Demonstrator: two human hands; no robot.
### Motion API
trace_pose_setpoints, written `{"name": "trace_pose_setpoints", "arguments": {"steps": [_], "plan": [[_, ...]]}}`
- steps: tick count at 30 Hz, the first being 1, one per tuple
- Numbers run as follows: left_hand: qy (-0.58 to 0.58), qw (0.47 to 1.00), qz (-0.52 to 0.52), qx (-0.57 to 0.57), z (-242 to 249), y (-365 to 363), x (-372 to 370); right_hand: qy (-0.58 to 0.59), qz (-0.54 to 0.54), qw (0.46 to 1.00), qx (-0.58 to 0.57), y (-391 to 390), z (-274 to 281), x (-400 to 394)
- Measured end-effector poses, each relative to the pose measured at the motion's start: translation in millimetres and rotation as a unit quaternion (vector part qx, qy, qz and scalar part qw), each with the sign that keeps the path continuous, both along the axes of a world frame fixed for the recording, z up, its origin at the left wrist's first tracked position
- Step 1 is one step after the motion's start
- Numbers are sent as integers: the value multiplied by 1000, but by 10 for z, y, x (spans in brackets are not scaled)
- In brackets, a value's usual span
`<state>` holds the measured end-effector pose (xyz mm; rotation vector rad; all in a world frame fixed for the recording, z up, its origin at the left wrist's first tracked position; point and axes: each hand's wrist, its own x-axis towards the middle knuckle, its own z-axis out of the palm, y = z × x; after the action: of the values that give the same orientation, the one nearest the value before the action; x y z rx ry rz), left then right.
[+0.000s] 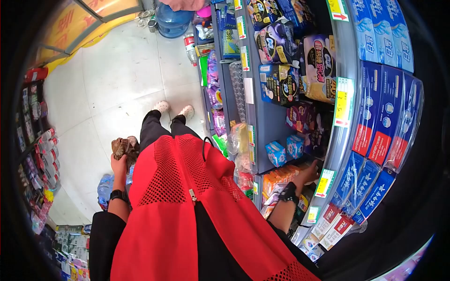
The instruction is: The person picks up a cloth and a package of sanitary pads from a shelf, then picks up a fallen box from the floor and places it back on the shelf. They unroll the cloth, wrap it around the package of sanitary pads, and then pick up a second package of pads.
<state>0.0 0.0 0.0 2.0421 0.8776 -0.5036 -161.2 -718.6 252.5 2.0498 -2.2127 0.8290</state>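
My left hand (pixel 119 162) hangs low on the left, its fingers closed around a crumpled brown cloth (pixel 124 148) held over the floor. On the right, my right hand (pixel 306 173) reaches into a lower shelf, behind the shelf's front edge. Its fingers are in shadow and partly hidden, so I cannot tell whether they grip anything. Close by it lie orange packs (pixel 277 181), with small blue-and-pink packs (pixel 276 154) on the level above. A dark watch (pixel 288 192) is on the right wrist.
Dark sanitary-pad packs (pixel 273 43) fill the shelves on the right, and boxed toothpaste (pixel 384 110) stands nearer me. Price tags (pixel 344 100) line the shelf edge. A big blue water bottle (pixel 173 21) stands on the white tiled floor (pixel 115 75). More stocked shelves (pixel 40 159) run along the left.
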Motion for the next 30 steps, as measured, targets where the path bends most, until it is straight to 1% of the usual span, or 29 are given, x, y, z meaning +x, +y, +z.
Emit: {"name": "trace_pose_setpoints", "arguments": {"steps": [1, 2, 3, 4, 5, 6, 7, 9, 10, 11, 13, 14, 16, 17, 19, 21, 22, 23, 24, 26, 27, 29, 30], "plan": [[5, 1000, -2, -12, -40, -96, 32, -16, 107, 991, 84, -83, 215, -28], [9, 1000, -5, -22, -66, -163, 77, -32, 211, 963, 168, -104, 359, -43], [-25, 998, -32, 38, 249, 304, 356, -37, 248, 949, 188, 204, -188, 119], [-27, 997, -59, 35, 247, 177, 389, 2, 282, 947, 156, 273, -71, 285], [-27, 995, -85, 31, 244, 22, 378, -111, 262, 936, 206, 135, -1, 288], [-29, 994, -100, 18, 353, -173, 416, -223, 232, 915, 244, -3, 70, 290], [-33, 993, -109, 20, 357, -177, 452, -476, 128, 798, 346, -361, 40, 175], [-38, 991, -128, 23, 359, -171, 489, -592, 103, 715, 358, -538, -81, 144], [-35, 990, -132, 22, 390, -208, 520, -482, 193, 803, 292, -422, -149, 278], [-31, 990, -135, 21, 420, -246, 536, -355, 278, 866, 218, -264, -242, 407], [-29, 990, -138, 14, 445, -232, 540, -374, 184, 884, 213, 487, 231, 1071], [-30, 990, -136, 6, 416, -229, 526, -393, 182, 875, 215, 320, 106, 982], [-31, 990, -139, 3, 420, -257, 538, -370, 210, 883, 199, 123, -75, 772], [-31, 991, -132, 1, 416, -268, 534, -327, 241, 895, 182, 58, -143, 647], [-32, 993, -115, -4, 385, -278, 512, -212, 251, 930, 163, -113, -307, 381], [-30, 994, -105, -15, 281, -208, 483, -67, 205, 964, 158, -278, -578, 27], [-29, 994, -100, -21, 272, -210, 482, -86, 205, 963, 153, -188, -652, -63], [-26, 995, -97, -16, 265, -216, 469, -62, 211, 963, 156, -148, -651, -167], [-25, 995, -92, -11, 307, -265, 477, -38, 218, 962, 159, 82, -499, -49], [-30, 996, -82, -15, 279, -255, 468, 27, 226, 962, 148, 203, -444, 54], [-36, 996, -78, -26, 177, -208, 440, 64, 251, 957, 129, 213, -412, 109], [-36, 996, -78, -34, 181, -183, 480, 117, 293, 945, 89, 236, -338, 346], [-28, 996, -81, -33, 306, -257, 536, 135, 311, 938, 68, 240, -315, 481]]}}
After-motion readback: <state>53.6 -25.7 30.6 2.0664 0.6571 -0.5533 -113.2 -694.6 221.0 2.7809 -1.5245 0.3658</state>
